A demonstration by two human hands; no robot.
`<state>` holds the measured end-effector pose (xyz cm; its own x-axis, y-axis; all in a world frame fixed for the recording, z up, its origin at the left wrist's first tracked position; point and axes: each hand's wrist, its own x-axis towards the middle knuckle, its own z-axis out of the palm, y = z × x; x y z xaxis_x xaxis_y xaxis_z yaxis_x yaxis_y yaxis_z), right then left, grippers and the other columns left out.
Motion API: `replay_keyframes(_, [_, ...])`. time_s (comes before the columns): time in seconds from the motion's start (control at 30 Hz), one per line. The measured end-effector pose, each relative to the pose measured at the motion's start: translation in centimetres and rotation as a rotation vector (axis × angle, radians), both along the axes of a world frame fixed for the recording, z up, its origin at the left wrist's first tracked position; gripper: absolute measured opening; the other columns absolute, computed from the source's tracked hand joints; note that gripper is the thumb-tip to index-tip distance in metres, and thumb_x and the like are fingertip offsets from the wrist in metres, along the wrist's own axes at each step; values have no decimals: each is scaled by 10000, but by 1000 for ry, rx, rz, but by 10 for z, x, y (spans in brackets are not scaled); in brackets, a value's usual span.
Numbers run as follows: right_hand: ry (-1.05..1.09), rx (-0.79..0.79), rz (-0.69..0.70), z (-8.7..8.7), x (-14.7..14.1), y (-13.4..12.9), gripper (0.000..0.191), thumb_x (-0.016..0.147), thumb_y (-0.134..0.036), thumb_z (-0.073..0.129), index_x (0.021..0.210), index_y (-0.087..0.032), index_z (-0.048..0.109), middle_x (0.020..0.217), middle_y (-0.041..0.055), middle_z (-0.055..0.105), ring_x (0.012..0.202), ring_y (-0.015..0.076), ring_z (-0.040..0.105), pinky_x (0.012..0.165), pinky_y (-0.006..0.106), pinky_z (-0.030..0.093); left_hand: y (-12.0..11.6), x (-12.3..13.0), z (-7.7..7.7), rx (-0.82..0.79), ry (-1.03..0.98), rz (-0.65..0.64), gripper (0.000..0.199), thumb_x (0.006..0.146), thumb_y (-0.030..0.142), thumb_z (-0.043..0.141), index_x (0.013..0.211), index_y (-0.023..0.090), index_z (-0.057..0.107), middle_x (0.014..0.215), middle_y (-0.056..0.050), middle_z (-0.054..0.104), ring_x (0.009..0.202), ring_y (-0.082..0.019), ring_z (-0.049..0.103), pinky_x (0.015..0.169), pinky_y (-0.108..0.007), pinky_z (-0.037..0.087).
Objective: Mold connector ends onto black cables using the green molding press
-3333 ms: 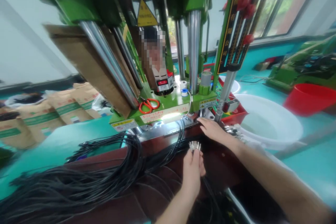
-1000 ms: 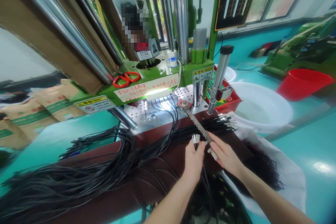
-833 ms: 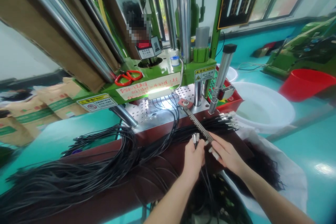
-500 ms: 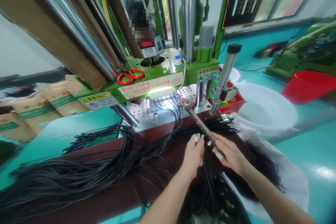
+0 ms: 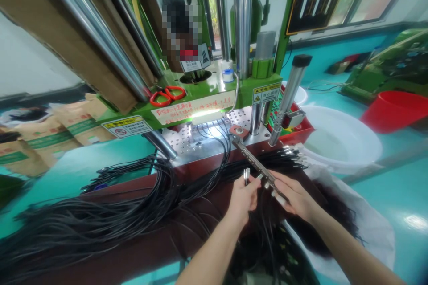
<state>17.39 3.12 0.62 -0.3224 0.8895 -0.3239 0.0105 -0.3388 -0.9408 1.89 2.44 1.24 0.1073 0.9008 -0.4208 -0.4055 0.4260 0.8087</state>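
Observation:
My left hand (image 5: 243, 197) is closed round some cable ends, whose silver connectors (image 5: 246, 175) stick up above the fingers. Its fingertips are close to the left edge of a long metal bar (image 5: 254, 160). My right hand (image 5: 292, 193) grips the lower end of that bar, which slants up and left towards the press plate. Several pale connectors (image 5: 277, 196) sit along the bar's lower part, with black cables hanging below. More black cables (image 5: 217, 142) run out of the lit press opening over the perforated metal plate (image 5: 180, 146).
Black cable bundles (image 5: 100, 227) cover the brown bench at left. Red-handled scissors (image 5: 167, 96) and a tape roll (image 5: 228, 75) lie on the green press frame (image 5: 207, 91). White tub (image 5: 344, 142) and red bucket (image 5: 389, 111) stand at right. A person's head shows behind.
My left hand has shifted slightly left, away from the bar, and the connectors in it now point more upright. The right hand and the bar have barely moved.

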Motion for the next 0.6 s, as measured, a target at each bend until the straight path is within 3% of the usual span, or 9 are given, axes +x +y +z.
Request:
replay_keyframes(0.3, [-56, 74, 6, -1, -3, -1, 656, 776, -536, 504, 1305, -160, 406, 488, -29, 485, 321, 54, 305, 283, 167, 199, -1, 2, 3, 10, 34, 18, 372, 599, 459, 665, 616, 184, 415, 365, 120, 270, 287, -8, 190, 299, -134, 94])
replay_keyframes(0.47, [-105, 188, 33, 0, -4, -3, 572, 771, -472, 547, 1269, -200, 472, 530, -6, 516, 404, 94, 389, 335, 197, 305, -1, 1, 2, 23, 102, 30, 356, 612, 436, 654, 596, 187, 400, 355, 116, 282, 277, -17, 202, 289, -146, 119])
replay_keyframes(0.6, [-65, 116, 8, 2, -6, -2, 604, 756, -490, 555, 1265, -174, 472, 539, -4, 510, 381, 74, 344, 310, 179, 249, 2, -5, 0, 142, 176, 46, 326, 672, 457, 601, 614, 163, 474, 396, 82, 367, 317, -34, 306, 320, -164, 246])
